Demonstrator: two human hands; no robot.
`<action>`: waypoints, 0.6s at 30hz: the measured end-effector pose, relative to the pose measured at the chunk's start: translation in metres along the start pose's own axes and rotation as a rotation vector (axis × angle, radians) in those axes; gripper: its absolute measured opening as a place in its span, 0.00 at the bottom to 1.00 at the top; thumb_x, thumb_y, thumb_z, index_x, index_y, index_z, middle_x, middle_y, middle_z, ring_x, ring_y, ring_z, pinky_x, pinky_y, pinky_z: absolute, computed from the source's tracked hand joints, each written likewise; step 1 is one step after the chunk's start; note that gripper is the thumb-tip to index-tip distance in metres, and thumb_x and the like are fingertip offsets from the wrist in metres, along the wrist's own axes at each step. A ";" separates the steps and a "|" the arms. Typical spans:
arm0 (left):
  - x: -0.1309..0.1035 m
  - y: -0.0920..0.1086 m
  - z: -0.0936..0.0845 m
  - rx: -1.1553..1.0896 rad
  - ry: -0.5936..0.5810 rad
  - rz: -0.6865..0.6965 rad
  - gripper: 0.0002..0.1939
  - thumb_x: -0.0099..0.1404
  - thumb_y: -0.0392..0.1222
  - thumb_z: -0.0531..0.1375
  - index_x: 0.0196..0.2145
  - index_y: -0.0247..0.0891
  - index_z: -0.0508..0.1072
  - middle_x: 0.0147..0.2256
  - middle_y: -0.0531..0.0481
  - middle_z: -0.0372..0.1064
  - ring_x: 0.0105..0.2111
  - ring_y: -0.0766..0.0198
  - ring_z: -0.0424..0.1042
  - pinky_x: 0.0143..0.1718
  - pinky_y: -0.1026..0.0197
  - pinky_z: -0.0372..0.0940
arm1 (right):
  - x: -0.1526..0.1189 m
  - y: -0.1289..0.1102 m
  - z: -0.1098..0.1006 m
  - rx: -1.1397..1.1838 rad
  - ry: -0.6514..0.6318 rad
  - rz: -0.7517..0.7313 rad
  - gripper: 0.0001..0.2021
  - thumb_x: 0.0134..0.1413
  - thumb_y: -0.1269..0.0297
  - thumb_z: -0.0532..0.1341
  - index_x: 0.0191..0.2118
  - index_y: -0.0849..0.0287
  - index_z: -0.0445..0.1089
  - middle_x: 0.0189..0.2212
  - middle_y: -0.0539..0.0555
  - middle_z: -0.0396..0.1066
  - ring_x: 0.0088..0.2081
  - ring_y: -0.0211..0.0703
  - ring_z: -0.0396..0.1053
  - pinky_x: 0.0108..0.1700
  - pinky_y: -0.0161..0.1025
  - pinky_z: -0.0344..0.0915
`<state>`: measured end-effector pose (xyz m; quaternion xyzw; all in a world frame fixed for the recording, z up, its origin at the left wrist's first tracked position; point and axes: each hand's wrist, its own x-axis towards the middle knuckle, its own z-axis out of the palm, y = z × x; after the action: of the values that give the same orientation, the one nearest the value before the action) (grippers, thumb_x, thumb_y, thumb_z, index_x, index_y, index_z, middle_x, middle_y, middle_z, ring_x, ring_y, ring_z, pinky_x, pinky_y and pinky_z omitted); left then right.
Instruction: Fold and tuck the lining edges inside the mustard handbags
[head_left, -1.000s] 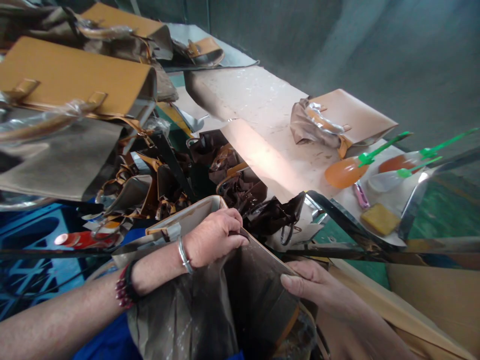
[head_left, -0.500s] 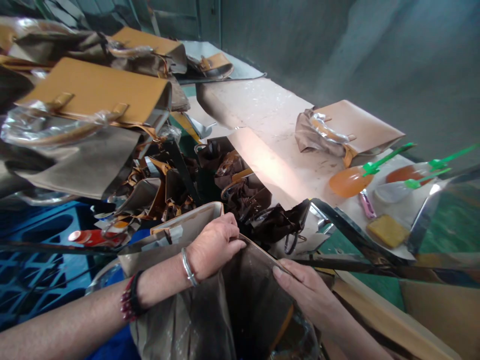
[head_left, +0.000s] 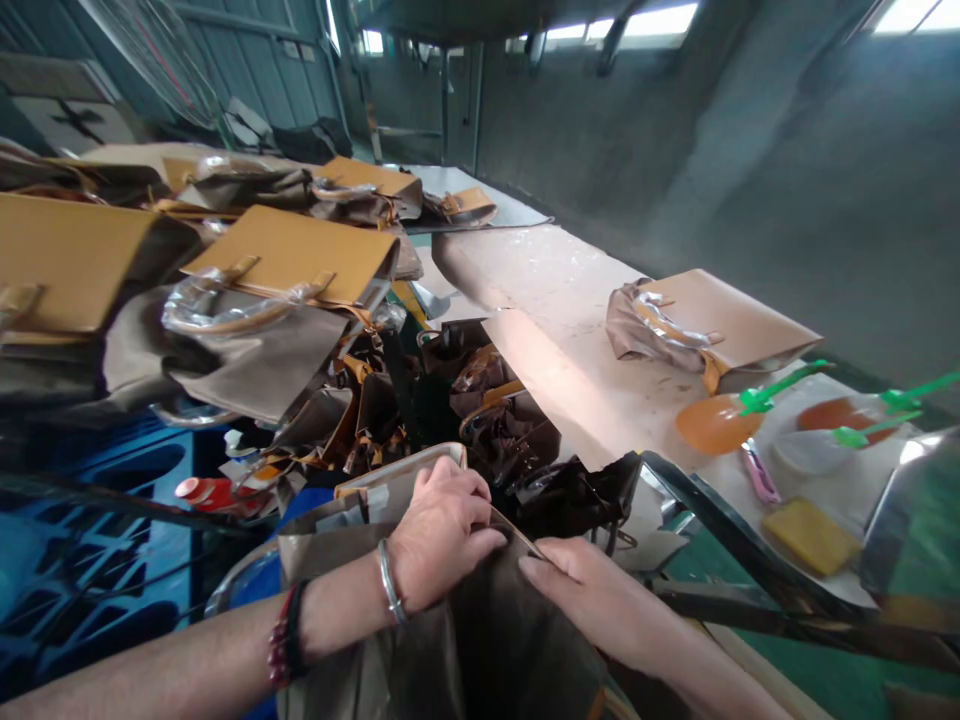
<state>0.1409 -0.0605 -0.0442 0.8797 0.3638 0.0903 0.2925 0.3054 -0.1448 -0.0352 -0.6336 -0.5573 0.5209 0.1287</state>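
Note:
A greyish-brown handbag [head_left: 360, 640] stands upright in front of me, its top edge toward the table. My left hand [head_left: 446, 530] is closed over that edge near a corner, with a silver bangle and beaded bracelet on the wrist. Farther right along the same rim, my right hand [head_left: 581, 590] pinches the edge between thumb and fingers. The two hands are a short way apart. Most of the bag's lower body is cut off by the frame's bottom. Just beyond it lie dark brown bags [head_left: 510, 430] in a heap.
Tan-and-brown handbags [head_left: 292, 250] with plastic-wrapped handles fill the left. On the paper-covered table [head_left: 555, 270] sit another bag [head_left: 712, 320], squeeze bottles with green nozzles [head_left: 716, 422], a pink cutter [head_left: 760, 472] and a yellow sponge [head_left: 811, 537]. A blue crate [head_left: 112, 540] and red bottle [head_left: 214, 493] are lower left.
The view has tilted up and turned left, so more of the back wall and left-hand bags show. My right hand has come closer to my left along the bag's rim.

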 end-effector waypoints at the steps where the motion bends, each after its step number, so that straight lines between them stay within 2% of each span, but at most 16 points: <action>1: -0.004 -0.003 -0.004 0.024 0.035 0.007 0.09 0.52 0.44 0.62 0.20 0.38 0.71 0.41 0.50 0.64 0.43 0.54 0.55 0.43 0.49 0.51 | 0.000 0.002 0.001 0.017 -0.004 -0.006 0.17 0.56 0.54 0.47 0.23 0.61 0.56 0.21 0.46 0.52 0.25 0.33 0.51 0.26 0.31 0.50; 3: -0.012 -0.013 -0.012 0.027 0.068 0.012 0.08 0.52 0.45 0.62 0.21 0.39 0.72 0.45 0.50 0.62 0.46 0.52 0.54 0.45 0.47 0.50 | -0.002 0.007 0.002 0.091 -0.020 -0.007 0.17 0.56 0.54 0.46 0.25 0.62 0.58 0.22 0.46 0.54 0.26 0.34 0.52 0.27 0.31 0.52; 6: -0.017 -0.029 -0.023 -0.042 0.004 0.007 0.08 0.56 0.43 0.60 0.24 0.37 0.71 0.39 0.50 0.65 0.42 0.59 0.59 0.45 0.52 0.52 | -0.009 0.011 0.003 0.207 -0.045 -0.028 0.17 0.56 0.53 0.48 0.30 0.63 0.63 0.26 0.49 0.62 0.32 0.39 0.59 0.35 0.34 0.57; 8: -0.014 -0.037 -0.029 -0.079 -0.017 0.021 0.07 0.56 0.42 0.59 0.25 0.36 0.70 0.37 0.51 0.65 0.41 0.61 0.59 0.45 0.55 0.53 | -0.013 0.009 0.004 0.181 -0.046 -0.049 0.17 0.55 0.53 0.49 0.31 0.62 0.65 0.29 0.51 0.65 0.35 0.43 0.61 0.39 0.36 0.58; 10: -0.006 -0.042 -0.033 -0.077 -0.002 0.052 0.09 0.55 0.43 0.61 0.22 0.36 0.70 0.42 0.51 0.64 0.44 0.59 0.57 0.47 0.54 0.52 | -0.015 0.005 0.004 0.109 -0.037 -0.042 0.18 0.54 0.52 0.49 0.30 0.62 0.66 0.29 0.52 0.66 0.35 0.45 0.62 0.39 0.36 0.59; 14: 0.011 -0.045 -0.033 -0.055 0.001 0.105 0.11 0.53 0.45 0.62 0.19 0.36 0.69 0.48 0.56 0.61 0.47 0.56 0.53 0.47 0.50 0.50 | -0.018 0.001 0.006 -0.018 -0.003 0.009 0.19 0.53 0.50 0.50 0.28 0.62 0.67 0.27 0.52 0.67 0.33 0.45 0.63 0.37 0.36 0.60; 18: 0.021 -0.051 -0.026 -0.095 -0.076 0.137 0.10 0.54 0.41 0.61 0.19 0.36 0.69 0.50 0.57 0.61 0.47 0.55 0.52 0.47 0.49 0.50 | -0.019 0.005 0.006 -0.048 -0.002 0.011 0.18 0.52 0.51 0.51 0.27 0.61 0.67 0.27 0.52 0.67 0.33 0.45 0.63 0.38 0.36 0.61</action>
<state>0.1167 -0.0055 -0.0537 0.8904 0.2868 0.0938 0.3407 0.3058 -0.1648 -0.0317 -0.6390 -0.5663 0.5088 0.1100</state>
